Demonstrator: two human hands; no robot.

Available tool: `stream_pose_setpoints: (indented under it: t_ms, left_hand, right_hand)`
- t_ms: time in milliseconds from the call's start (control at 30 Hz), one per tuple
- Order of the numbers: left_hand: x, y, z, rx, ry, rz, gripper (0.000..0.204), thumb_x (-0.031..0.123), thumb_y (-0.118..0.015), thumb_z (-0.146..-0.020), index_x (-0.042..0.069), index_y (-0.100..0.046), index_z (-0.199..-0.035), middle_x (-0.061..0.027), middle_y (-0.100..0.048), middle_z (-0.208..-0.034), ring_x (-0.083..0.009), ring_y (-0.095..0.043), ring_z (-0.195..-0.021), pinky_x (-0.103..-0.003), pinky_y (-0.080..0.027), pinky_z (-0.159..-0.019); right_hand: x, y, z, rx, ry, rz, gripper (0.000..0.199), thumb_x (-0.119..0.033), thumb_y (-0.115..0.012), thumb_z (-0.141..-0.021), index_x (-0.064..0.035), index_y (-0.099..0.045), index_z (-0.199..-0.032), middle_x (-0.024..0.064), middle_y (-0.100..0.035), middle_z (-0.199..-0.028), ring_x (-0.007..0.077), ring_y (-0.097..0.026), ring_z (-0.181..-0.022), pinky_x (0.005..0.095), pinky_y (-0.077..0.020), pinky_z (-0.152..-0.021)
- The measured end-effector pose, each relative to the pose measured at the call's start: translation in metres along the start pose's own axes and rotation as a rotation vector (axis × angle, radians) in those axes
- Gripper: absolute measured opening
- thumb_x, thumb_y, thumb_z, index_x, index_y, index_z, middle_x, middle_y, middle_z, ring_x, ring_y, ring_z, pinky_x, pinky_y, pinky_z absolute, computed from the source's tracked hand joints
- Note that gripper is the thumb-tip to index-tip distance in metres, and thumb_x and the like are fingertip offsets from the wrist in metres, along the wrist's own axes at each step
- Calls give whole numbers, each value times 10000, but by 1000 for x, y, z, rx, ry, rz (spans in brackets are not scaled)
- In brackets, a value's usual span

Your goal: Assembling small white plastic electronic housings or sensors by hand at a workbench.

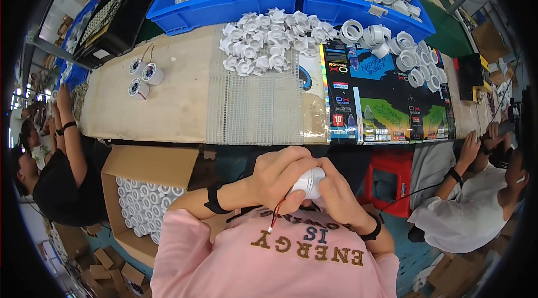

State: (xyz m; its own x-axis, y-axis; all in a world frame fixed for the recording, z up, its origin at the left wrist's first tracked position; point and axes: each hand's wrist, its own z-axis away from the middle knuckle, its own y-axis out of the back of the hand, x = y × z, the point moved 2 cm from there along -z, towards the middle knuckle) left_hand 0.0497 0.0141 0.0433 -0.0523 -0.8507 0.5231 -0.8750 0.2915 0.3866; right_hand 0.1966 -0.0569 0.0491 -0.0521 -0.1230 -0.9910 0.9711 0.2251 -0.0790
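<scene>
Close to my chest, in front of the table edge, both hands grip a small white rounded housing [308, 182]. My left hand [282, 176] is closed around its left side, and my right hand [338, 190] presses against it from the right. Below my left fingers hangs a thin red and black wire [274, 217] with a small white plug. My hands hide much of the housing. On the table to the left stand three white cylindrical units [150, 74] with dark tops and wires. Farther off lie a heap of white finned plastic parts [255, 46] and several white rings [414, 63].
Two blue bins [230, 7] of white parts stand at the table's back, beside a black crate [120, 15]. An open cardboard box [152, 159] of white cylinders is at my left, a red stool [386, 183] at right. Other people work on both sides.
</scene>
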Motion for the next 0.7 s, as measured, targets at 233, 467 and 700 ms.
stream_pose_setpoints:
  t_ms: [233, 467, 700]
  left_hand:
    - [4, -3, -9, -10, -6, 26, 410, 251, -494, -803, -94, -557, -1015, -219, -596, -893, -290, -617, -629, -322, -489, -483]
    - [12, 8, -19, -62, 56, -62, 387, 219, -494, -801, -61, -544, -1064, -203, -597, -906, -295, -616, -636, -334, -499, -522]
    - [-37, 0, -2, 193, 1188, 1002, 388, 324, -324, -950, 11, -519, -1069, -122, -614, -873, -232, -611, -666, -335, -491, -550]
  right_hand:
    - [18, -9, -13, 230, 155, 86, 370, -273, -223, -1010, 3, -444, -902, 109, -468, -746, 170, -481, -615, 314, -383, -540]
    - [8, -14, -21, 213, 152, 61, 398, -280, -230, -1002, 19, -486, -946, 113, -525, -783, 190, -519, -682, 316, -420, -623]
    - [15, 18, -34, 244, -42, -181, 426, -393, -306, -1012, -9, -491, -1022, 45, -580, -653, 60, -481, -501, 186, -340, -448]
